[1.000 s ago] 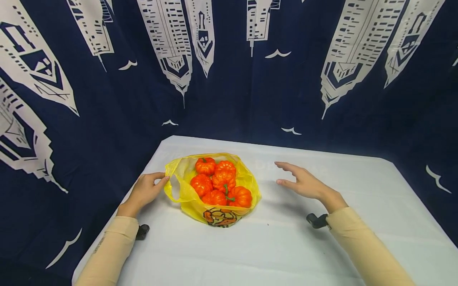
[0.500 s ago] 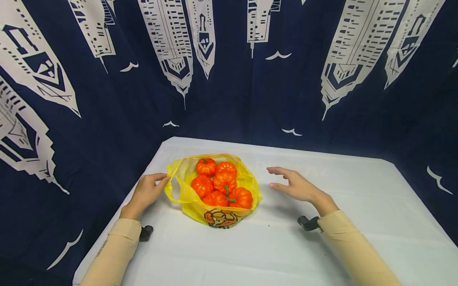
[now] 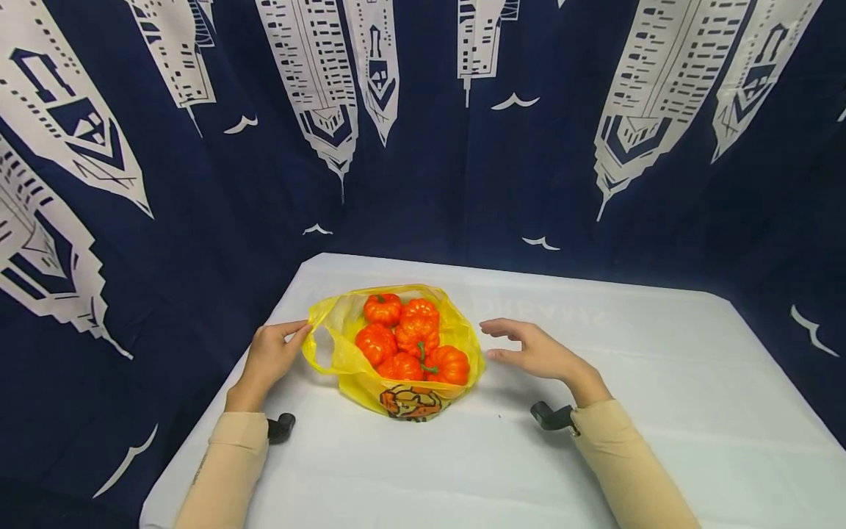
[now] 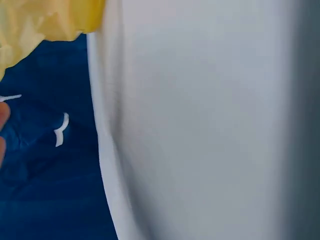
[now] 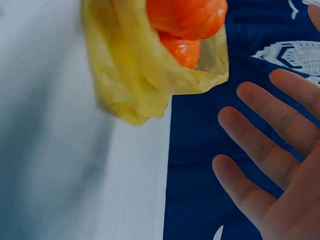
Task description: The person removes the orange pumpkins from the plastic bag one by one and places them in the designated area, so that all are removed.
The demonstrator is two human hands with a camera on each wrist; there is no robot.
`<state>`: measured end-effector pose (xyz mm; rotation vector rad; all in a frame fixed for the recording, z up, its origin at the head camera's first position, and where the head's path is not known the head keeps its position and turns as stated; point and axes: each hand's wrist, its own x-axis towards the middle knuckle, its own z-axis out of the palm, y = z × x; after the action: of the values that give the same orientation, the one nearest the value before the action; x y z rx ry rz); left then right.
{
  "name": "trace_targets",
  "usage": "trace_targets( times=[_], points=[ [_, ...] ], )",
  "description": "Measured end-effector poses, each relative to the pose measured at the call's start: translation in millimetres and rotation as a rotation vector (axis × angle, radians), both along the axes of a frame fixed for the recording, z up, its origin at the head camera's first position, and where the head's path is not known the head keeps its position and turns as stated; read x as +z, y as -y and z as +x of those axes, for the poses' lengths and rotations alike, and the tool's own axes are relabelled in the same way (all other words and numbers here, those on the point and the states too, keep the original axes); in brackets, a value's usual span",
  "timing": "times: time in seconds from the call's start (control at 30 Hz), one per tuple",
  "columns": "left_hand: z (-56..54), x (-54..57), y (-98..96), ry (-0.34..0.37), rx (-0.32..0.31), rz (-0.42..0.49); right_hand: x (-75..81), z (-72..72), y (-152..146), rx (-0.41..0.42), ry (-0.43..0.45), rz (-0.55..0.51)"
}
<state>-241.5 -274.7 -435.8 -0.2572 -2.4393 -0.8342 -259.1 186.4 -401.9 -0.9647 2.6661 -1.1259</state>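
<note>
A yellow plastic bag with a cartoon print stands on the white table, its mouth spread wide. Inside it lie several shiny orange mini pumpkins, some with green stems. At the bag's left side my left hand pinches the handle loop between thumb and fingers. My right hand is held just off the right rim, fingers extended and thumb apart, holding nothing. The right wrist view shows the spread fingers beside the bag and two pumpkins. Only fingertips appear in the left wrist view.
The white table extends well to the right of the bag and in front of it. A dark blue cloth with white building and bird prints hangs behind and at the sides. Each wrist carries a small black camera.
My right hand has moved left, from well out over the table to beside the bag's right rim. My left hand keeps its pinch on the handle, and the bag has hardly moved.
</note>
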Motion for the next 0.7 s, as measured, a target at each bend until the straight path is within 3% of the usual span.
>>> trace_targets(
  times=[0.37, 0.7],
  points=[
    [2.6, -2.4, 2.9, -0.002, -0.007, 0.048, -4.2, 7.9, 10.7, 0.027, 0.024, -0.101],
    [5.1, -4.6, -1.4, -0.031, 0.017, 0.046, -7.1, 13.4, 22.5, 0.013, 0.065, -0.101]
  ],
)
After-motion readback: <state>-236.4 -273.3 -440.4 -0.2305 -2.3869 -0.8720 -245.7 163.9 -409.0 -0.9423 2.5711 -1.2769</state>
